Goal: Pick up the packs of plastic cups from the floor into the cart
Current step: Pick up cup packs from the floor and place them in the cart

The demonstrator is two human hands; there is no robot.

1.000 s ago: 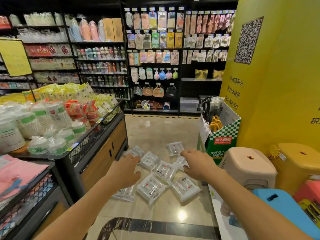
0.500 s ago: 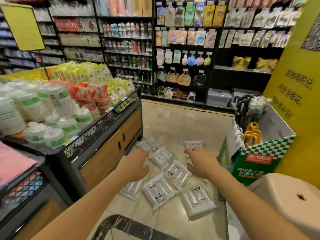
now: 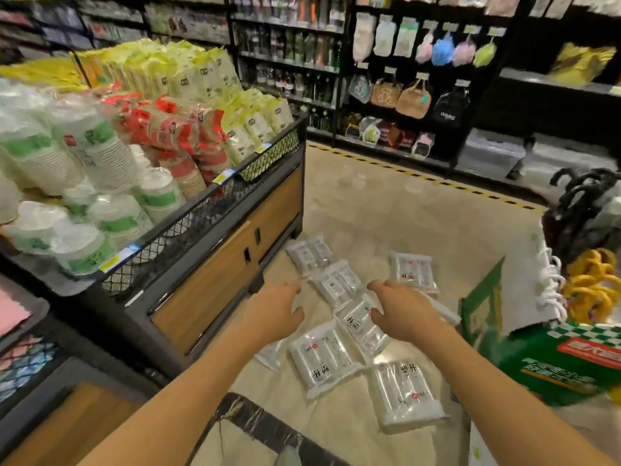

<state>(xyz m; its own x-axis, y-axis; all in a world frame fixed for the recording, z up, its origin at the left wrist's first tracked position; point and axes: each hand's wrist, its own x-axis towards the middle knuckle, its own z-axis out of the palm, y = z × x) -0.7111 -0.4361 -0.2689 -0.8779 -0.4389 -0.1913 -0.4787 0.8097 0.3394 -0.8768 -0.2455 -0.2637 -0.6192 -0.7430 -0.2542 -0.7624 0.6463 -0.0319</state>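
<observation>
**Grips spread over the packs**

The left grip [image 3: 274, 312] and right grip [image 3: 401, 312] are hovering, fingers loosely spread, holding nothing. The packs of plastic cups [image 3: 324, 359] are lying scattered on the floor [image 3: 386, 213] beneath and between them.

Beige tiled floor [image 3: 386, 210] lies between dark stocked shelves [image 3: 420, 79] and a wood-panelled display stand [image 3: 235, 264].

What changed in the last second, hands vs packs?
The left hand and right hand reached forward and down toward the flat clear plastic packs of cups on the beige tiled floor; both are open over the pile, gripping nothing. The view closed in too. The packs lie scattered as before.
</observation>
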